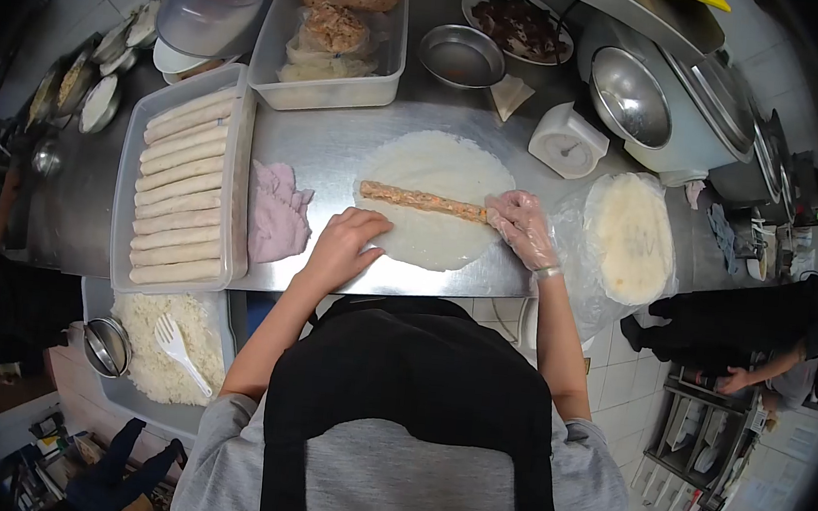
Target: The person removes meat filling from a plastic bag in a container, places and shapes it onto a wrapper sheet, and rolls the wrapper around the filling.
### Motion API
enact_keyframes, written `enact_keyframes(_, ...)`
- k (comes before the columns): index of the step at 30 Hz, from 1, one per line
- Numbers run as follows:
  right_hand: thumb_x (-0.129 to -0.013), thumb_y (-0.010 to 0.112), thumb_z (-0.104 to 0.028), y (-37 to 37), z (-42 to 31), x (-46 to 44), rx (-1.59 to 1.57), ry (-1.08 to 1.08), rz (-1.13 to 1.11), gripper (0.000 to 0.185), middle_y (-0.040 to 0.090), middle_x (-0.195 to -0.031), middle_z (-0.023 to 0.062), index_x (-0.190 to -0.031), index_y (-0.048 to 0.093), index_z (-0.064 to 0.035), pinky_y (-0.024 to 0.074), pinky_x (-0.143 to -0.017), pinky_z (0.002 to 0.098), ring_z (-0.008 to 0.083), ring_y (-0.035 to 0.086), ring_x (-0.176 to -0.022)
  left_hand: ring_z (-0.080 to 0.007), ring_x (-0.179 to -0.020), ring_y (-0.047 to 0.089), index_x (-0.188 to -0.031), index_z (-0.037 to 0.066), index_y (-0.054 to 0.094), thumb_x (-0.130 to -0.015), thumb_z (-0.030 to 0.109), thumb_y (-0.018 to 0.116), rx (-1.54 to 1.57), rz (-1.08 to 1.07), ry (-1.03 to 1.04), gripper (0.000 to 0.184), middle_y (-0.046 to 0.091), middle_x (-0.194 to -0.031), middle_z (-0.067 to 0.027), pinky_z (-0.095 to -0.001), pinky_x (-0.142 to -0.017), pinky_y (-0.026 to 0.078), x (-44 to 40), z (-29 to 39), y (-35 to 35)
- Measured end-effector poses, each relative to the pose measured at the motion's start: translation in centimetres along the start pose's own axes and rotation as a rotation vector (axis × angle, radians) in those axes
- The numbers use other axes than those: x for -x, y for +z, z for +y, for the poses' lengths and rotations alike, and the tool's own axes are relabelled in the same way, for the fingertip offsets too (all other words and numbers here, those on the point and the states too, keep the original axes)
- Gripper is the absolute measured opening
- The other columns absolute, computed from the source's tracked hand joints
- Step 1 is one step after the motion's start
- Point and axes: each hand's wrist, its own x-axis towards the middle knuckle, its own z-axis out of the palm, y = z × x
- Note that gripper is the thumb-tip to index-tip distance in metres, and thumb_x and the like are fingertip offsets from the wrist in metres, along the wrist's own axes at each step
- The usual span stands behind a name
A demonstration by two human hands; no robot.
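Note:
A round, translucent white wrapper sheet lies flat on the steel counter. Across its middle runs a long strip of orange-brown filling. My right hand, in a clear plastic glove, has its curled fingers closed at the right end of the strip. Bare and with fingers stretched out, my left hand rests at the wrapper's left edge. Right of the gloved hand, a stack of round wrappers sits on clear plastic. A pink cloth lies left of my left hand.
A plastic tub of white rolls stands at left. Below it is a tub of shredded white food with a white fork. Behind are a tub of filling, a metal bowl and a scale. Another person is at right.

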Motion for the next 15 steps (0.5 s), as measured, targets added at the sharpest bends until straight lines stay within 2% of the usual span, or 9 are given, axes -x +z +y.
enact_keyframes(1,-0.085,0.062,-0.019,0.0,0.6,-0.2,-0.002,-0.009,-0.002,0.034,0.059,-0.114,0.0109,-0.118,0.067,-0.0118,0.0424,-0.094,0.0378,0.0292,0.053,-0.106,-0.0268,-0.106,0.055,-0.106,0.008,0.066,-0.072,0.014,0.073,-0.026,0.031,0.024,0.035,0.063,-0.11,-0.0062,-0.038,-0.088,0.042,-0.1,0.3,0.0)
enact_keyframes(3,-0.088,0.061,-0.027,0.0,1.9,-0.5,-0.418,0.116,0.169,0.046,0.058,-0.115,0.0136,-0.129,0.058,-0.0081,0.0394,-0.098,0.0385,0.029,0.053,-0.108,-0.0253,-0.104,0.054,-0.102,0.008,0.065,-0.07,0.015,0.075,0.009,-0.006,0.134,0.034,0.061,-0.107,-0.0051,-0.0379,-0.086,0.042,-0.2,0.2,1.1)
enact_keyframes(7,-0.088,0.06,-0.029,-1.6,0.2,-0.7,-0.525,0.132,0.181,0.051,0.056,-0.119,0.0157,-0.133,0.054,-0.0053,0.0374,-0.101,0.0381,0.0294,0.053,-0.111,-0.0273,-0.096,0.054,-0.094,0.007,0.061,-0.076,0.016,0.071,-0.002,-0.022,0.233,0.022,0.057,-0.098,-0.0061,-0.0381,-0.084,0.042,-1.3,0.2,3.3)
enact_keyframes(9,-0.086,0.062,-0.034,-1.6,-1.0,-0.5,-0.355,0.036,0.14,0.053,0.055,-0.122,0.0174,-0.13,0.055,-0.0051,0.0361,-0.104,0.039,0.0315,0.051,-0.116,-0.0287,-0.094,0.054,-0.091,0.006,0.059,-0.08,0.017,0.069,-0.036,-0.016,0.26,0.018,0.056,-0.096,-0.0068,-0.0381,-0.085,0.041,-2.1,0.3,3.6)
enact_keyframes(10,-0.086,0.062,-0.034,-1.6,-1.8,-0.3,-0.358,0.035,0.139,0.053,0.055,-0.122,0.0174,-0.13,0.055,-0.0051,0.0361,-0.104,0.039,0.0315,0.051,-0.116,-0.0281,-0.093,0.053,-0.089,0.006,0.056,-0.082,0.016,0.067,-0.046,0.002,0.285,0.016,0.055,-0.093,-0.0075,-0.0382,-0.082,0.042,-2.6,0.6,3.4)
enact_keyframes(12,-0.082,0.066,-0.033,-1.2,-3.6,0.2,-0.18,-0.215,0.092,0.056,0.056,-0.12,0.017,-0.128,0.054,-0.0043,0.0365,-0.104,0.0431,0.0345,0.049,-0.117,-0.0275,-0.091,0.053,-0.087,0.006,0.054,-0.083,0.016,0.065,-0.057,0.014,0.316,0.015,0.054,-0.09,-0.0083,-0.0383,-0.078,0.042,-3.7,1.0,2.5)
enact_keyframes(15,-0.076,0.072,-0.034,0.1,-5.9,0.8,-0.031,-0.257,0.146,0.06,0.056,-0.119,0.0167,-0.126,0.055,-0.0051,0.0373,-0.101,0.0457,0.0359,0.049,-0.115,-0.0285,-0.091,0.054,-0.087,0.005,0.052,-0.086,0.016,0.061,-0.015,0.066,0.244,0.015,0.054,-0.09,-0.0101,-0.0395,-0.078,0.042,-6.0,1.8,0.2)
